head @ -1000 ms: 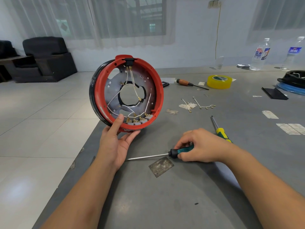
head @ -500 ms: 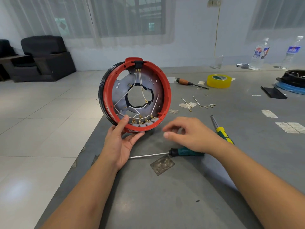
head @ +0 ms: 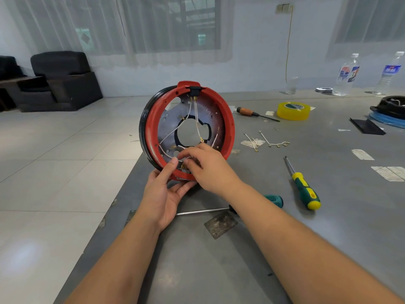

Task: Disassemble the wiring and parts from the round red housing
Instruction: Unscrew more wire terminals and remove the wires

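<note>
The round red housing [head: 229, 128] stands on edge at the grey table's left corner, its open side facing me, a black ring behind it. Inside is a metal plate with a centre hole and several white wires [head: 198, 121] running from a black connector at the top to small terminal blocks at the bottom. My left hand [head: 166, 191] grips the lower rim, thumb on the inside. My right hand [head: 208, 165] reaches into the bottom of the housing and its fingertips pinch the terminal parts [head: 183, 165] there. My fingers hide most of those parts.
A dark-green-handled screwdriver [head: 230, 208] lies under my right forearm beside a small metal plate [head: 220, 224]. A yellow-green screwdriver [head: 303, 186], loose wires [head: 269, 141], an orange-handled screwdriver [head: 254, 113], a yellow tape roll [head: 293, 110], bottles and a black-blue object lie to the right. The table edge is at the left.
My right hand let go of the dark-green screwdriver, left it on the table, and moved up into the bottom of the housing. The left hand kept its hold on the rim.
</note>
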Action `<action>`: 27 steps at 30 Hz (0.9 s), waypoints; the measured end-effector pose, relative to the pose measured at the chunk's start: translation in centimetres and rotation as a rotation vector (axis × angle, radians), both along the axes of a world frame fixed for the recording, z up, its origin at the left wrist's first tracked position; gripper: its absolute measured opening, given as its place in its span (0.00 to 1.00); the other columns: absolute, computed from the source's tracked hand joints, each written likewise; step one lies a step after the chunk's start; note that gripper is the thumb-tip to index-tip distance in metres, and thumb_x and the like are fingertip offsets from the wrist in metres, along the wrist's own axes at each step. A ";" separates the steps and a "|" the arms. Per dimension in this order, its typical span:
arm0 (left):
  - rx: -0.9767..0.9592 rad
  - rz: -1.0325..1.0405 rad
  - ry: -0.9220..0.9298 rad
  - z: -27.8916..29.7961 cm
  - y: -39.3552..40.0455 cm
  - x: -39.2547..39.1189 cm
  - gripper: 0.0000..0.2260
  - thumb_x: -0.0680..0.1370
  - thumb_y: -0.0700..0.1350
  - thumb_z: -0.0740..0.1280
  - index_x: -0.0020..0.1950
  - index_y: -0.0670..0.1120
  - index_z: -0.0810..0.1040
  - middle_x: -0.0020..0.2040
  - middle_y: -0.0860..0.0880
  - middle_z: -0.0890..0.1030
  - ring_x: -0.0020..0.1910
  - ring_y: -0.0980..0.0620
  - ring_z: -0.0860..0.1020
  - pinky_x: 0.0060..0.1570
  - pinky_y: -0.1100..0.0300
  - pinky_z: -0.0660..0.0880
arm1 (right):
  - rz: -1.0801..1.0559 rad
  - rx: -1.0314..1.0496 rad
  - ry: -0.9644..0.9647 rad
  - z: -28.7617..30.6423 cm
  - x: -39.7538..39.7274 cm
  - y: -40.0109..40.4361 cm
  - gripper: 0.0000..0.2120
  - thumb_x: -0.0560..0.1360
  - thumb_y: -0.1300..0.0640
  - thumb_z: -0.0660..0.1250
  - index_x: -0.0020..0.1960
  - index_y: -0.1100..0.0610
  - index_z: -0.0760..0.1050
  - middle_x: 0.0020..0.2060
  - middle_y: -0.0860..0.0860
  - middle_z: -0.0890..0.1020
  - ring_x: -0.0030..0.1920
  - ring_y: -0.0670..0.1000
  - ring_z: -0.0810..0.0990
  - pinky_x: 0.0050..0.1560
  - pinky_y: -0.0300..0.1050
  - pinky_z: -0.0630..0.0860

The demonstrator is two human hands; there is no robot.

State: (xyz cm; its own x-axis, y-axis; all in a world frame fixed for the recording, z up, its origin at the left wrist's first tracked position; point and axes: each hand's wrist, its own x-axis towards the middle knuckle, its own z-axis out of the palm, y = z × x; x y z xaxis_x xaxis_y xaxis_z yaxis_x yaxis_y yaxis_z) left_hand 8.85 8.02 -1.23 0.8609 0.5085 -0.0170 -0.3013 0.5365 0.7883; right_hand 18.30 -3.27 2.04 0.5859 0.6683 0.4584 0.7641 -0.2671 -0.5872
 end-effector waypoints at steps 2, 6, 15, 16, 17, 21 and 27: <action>0.005 0.000 0.001 0.0 -0.1 0.0 0.28 0.80 0.46 0.72 0.76 0.36 0.71 0.65 0.33 0.82 0.60 0.38 0.85 0.53 0.47 0.84 | -0.023 0.029 0.004 -0.5 0.1 0.2 0.09 0.82 0.60 0.66 0.58 0.54 0.82 0.52 0.52 0.77 0.51 0.50 0.78 0.53 0.42 0.74; 0.000 0.001 0.008 -0.2 0.0 0.1 0.29 0.77 0.46 0.74 0.75 0.37 0.71 0.59 0.36 0.84 0.58 0.37 0.86 0.54 0.44 0.84 | -0.044 0.083 0.045 -1.0 0.4 0.3 0.05 0.82 0.59 0.66 0.53 0.55 0.81 0.48 0.50 0.77 0.47 0.46 0.75 0.46 0.28 0.68; -0.004 0.005 0.003 -0.6 0.3 0.2 0.30 0.78 0.46 0.75 0.76 0.38 0.70 0.57 0.37 0.85 0.58 0.37 0.86 0.55 0.44 0.84 | -0.015 0.143 -0.031 -1.1 0.0 -0.5 0.05 0.82 0.60 0.65 0.53 0.56 0.80 0.49 0.51 0.80 0.51 0.50 0.77 0.53 0.42 0.74; 0.001 0.007 0.000 -0.6 0.3 0.2 0.29 0.79 0.46 0.74 0.76 0.37 0.70 0.57 0.37 0.85 0.58 0.38 0.86 0.55 0.44 0.84 | -0.004 0.131 -0.104 -1.1 -0.2 -0.7 0.05 0.82 0.61 0.65 0.53 0.57 0.80 0.49 0.51 0.80 0.52 0.51 0.77 0.54 0.44 0.74; 0.006 0.010 -0.001 -0.6 0.3 0.3 0.29 0.79 0.46 0.74 0.76 0.37 0.69 0.58 0.37 0.84 0.58 0.39 0.86 0.55 0.44 0.84 | 0.013 0.119 -0.161 -1.0 -0.3 -0.8 0.06 0.82 0.61 0.65 0.54 0.58 0.80 0.49 0.52 0.81 0.52 0.51 0.77 0.55 0.45 0.74; -0.026 0.038 0.006 -0.7 0.4 0.3 0.30 0.78 0.47 0.75 0.76 0.37 0.70 0.59 0.36 0.84 0.58 0.38 0.86 0.54 0.44 0.84 | 0.073 0.140 -0.127 -0.4 -0.7 -2.1 0.07 0.82 0.63 0.64 0.55 0.58 0.80 0.47 0.48 0.81 0.49 0.47 0.78 0.52 0.40 0.74; -0.095 0.082 0.034 -0.9 0.9 0.6 0.24 0.76 0.47 0.78 0.67 0.41 0.74 0.56 0.40 0.85 0.57 0.40 0.87 0.51 0.43 0.85 | -0.039 0.236 0.119 0.5 0.6 -6.0 0.18 0.81 0.62 0.65 0.65 0.46 0.66 0.39 0.47 0.83 0.38 0.45 0.82 0.46 0.40 0.78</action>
State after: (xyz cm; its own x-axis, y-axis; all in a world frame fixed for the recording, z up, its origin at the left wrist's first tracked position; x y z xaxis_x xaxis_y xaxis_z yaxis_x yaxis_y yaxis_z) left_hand 9.47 8.91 -2.17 0.8147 0.5717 -0.0967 -0.3211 0.5838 0.7457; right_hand 18.85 -9.24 2.57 0.6683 0.5268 0.5252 0.6778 -0.1402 -0.7218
